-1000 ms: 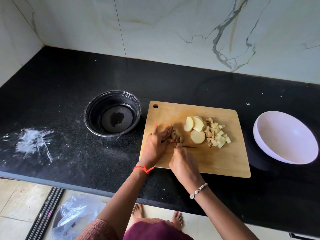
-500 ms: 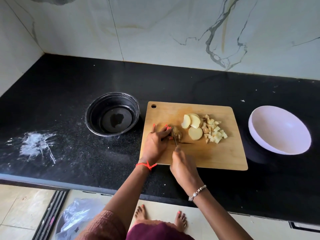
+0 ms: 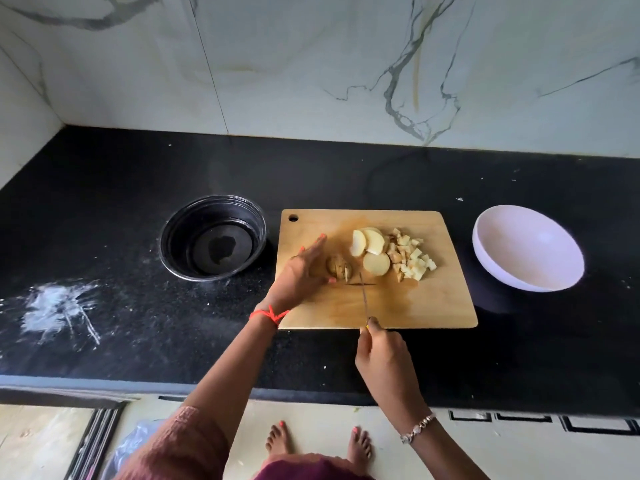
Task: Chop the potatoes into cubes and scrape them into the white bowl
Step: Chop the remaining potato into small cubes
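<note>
A skin-on potato end (image 3: pixel 338 268) lies partly cut on the left half of the board (image 3: pixel 381 306). To its right are a few pale slices (image 3: pixel 376 263), then a heap of cubes (image 3: pixel 414 263). The left hand (image 3: pixel 299 275), curled over that end to steady it half a second ago, now lies flat with fingers straight, its thumb side just against the piece. The right hand (image 3: pixel 381 351) grips the knife (image 3: pixel 364 299), which has drawn back from the potato toward the board's near edge, its tip still pointing at the piece. The stroke looks finished, and the hands appear to be resetting for another cut. The slices are yet to be diced. The white bowl (image 3: pixel 526 247), well apart to the right on the black desk (image 3: pixel 104 220), holds nothing, so scraping has not begun. A black bowl (image 3: pixel 213 237) sits just left of the board.
</note>
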